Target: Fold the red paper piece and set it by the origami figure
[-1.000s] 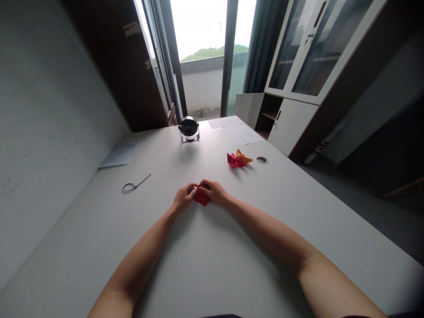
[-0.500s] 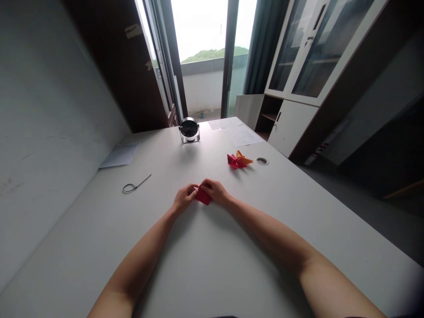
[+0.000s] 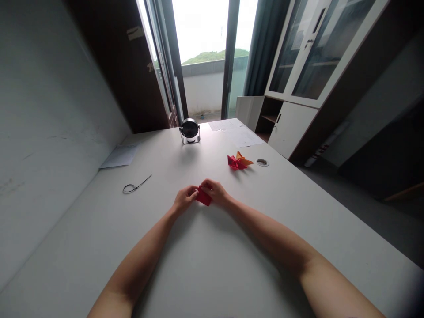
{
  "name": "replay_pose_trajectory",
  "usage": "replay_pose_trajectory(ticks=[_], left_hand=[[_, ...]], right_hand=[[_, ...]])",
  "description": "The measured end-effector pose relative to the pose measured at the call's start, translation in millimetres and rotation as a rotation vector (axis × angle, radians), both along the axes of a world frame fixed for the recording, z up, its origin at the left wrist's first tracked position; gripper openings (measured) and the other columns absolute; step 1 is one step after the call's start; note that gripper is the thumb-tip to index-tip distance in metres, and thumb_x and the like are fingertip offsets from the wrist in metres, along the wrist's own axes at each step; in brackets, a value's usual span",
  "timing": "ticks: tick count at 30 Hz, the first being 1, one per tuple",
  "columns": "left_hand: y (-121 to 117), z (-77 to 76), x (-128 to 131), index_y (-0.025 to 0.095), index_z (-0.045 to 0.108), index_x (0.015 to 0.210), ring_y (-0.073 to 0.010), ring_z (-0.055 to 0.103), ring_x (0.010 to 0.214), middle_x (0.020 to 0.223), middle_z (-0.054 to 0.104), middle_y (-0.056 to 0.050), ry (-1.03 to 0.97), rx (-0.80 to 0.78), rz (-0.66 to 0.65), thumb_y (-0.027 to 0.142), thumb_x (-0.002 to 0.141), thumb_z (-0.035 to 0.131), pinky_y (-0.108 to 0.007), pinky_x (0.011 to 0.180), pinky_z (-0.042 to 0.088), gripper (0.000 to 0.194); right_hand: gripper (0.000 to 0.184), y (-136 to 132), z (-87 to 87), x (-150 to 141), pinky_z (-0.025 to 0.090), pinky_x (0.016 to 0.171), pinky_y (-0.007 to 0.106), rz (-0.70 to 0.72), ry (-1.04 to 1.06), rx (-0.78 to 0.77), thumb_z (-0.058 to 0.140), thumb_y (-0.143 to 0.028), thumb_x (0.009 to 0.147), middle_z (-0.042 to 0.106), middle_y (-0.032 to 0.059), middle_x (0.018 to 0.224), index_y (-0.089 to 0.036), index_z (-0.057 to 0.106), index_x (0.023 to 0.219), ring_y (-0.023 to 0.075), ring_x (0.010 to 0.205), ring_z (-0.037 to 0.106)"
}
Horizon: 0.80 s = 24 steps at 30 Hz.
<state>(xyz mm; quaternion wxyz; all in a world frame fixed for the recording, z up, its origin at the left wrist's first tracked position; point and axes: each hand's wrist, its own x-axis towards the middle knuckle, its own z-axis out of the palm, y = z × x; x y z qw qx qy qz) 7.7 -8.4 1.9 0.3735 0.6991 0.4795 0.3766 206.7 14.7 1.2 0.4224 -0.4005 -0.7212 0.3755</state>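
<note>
A small piece of folded red paper (image 3: pixel 203 197) is held between my two hands, low over the middle of the white table (image 3: pixel 212 256). On its left edge, the thumb and fingers of my left hand (image 3: pixel 185 198) are closed in a pinch. My right hand (image 3: pixel 214 191) grips the top and right side, its fingers curled over the paper and hiding part of it. Farther off to the right lie folded paper pieces, one red (image 3: pixel 236 163) and one orange (image 3: pixel 244 160), touching each other.
A white roll of tape (image 3: pixel 263 162) lies right of the folded pieces. At the far edge stands a round black device on a metal stand (image 3: pixel 190 130). A looped black cable tie (image 3: pixel 136 184) is on the left. Paper sheets lie far left (image 3: pixel 118 156) and far right (image 3: pixel 247 136).
Both hands stay on the red paper, with only slight finger movement. The paper's lower corner has shifted a little to the right. The other things have not moved on the table.
</note>
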Motion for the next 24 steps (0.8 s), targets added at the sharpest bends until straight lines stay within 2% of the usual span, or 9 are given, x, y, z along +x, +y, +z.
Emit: replay_pose_trajectory(ticks=[7, 12, 17, 20, 24], left_hand=[[0, 1.9, 1, 0.017, 0.071, 0.093, -0.0154, 0.064, 0.074, 0.081, 0.072, -0.003, -0.054, -0.019, -0.029, 0.037, 0.085, 0.061, -0.024, 0.070, 0.049, 0.024], [-3, 7.3, 1, 0.017, 0.072, 0.094, -0.0157, 0.063, 0.072, 0.078, 0.071, -0.003, -0.010, -0.021, 0.001, 0.042, 0.087, 0.058, -0.024, 0.068, 0.047, 0.029], [-6, 10.9, 1, 0.019, 0.073, 0.095, -0.0157, 0.062, 0.072, 0.078, 0.072, -0.002, 0.022, -0.025, -0.050, 0.043, 0.086, 0.061, -0.024, 0.067, 0.047, 0.029], [-5, 9.1, 1, 0.019, 0.073, 0.095, -0.0164, 0.063, 0.076, 0.083, 0.072, -0.003, -0.002, -0.050, -0.067, 0.041, 0.084, 0.063, -0.024, 0.070, 0.048, 0.027], [-1, 2.0, -1, 0.017, 0.071, 0.094, -0.0165, 0.063, 0.076, 0.083, 0.071, -0.004, -0.101, -0.057, -0.061, 0.040, 0.084, 0.063, -0.026, 0.073, 0.049, 0.027]], right_hand=[[0.021, 1, -1.9, 0, 0.045, 0.061, 0.024, 0.007, 0.060, -0.049, 0.059, -0.039, 0.088, 0.065, -0.0011, 0.075, -0.021, 0.062, 0.097, 0.0124, 0.065, 0.057], [0.022, 0, 0.7, 0, 0.045, 0.062, 0.024, 0.003, 0.019, -0.037, 0.057, -0.040, 0.088, 0.065, 0.0000, 0.077, -0.020, 0.063, 0.095, 0.0131, 0.067, 0.056], [0.021, -2, 4.4, 0, 0.047, 0.067, 0.027, 0.009, 0.031, -0.021, 0.057, -0.040, 0.089, 0.067, 0.0019, 0.081, -0.020, 0.065, 0.094, 0.0145, 0.071, 0.057], [0.023, -4, 6.0, 0, 0.048, 0.069, 0.030, 0.019, 0.058, -0.011, 0.059, -0.041, 0.088, 0.067, 0.0030, 0.082, -0.020, 0.065, 0.092, 0.0156, 0.073, 0.058], [0.030, -4, 5.2, 0, 0.048, 0.064, 0.030, 0.037, 0.102, -0.038, 0.060, -0.047, 0.088, 0.067, 0.0030, 0.080, -0.019, 0.064, 0.098, 0.0152, 0.069, 0.058]])
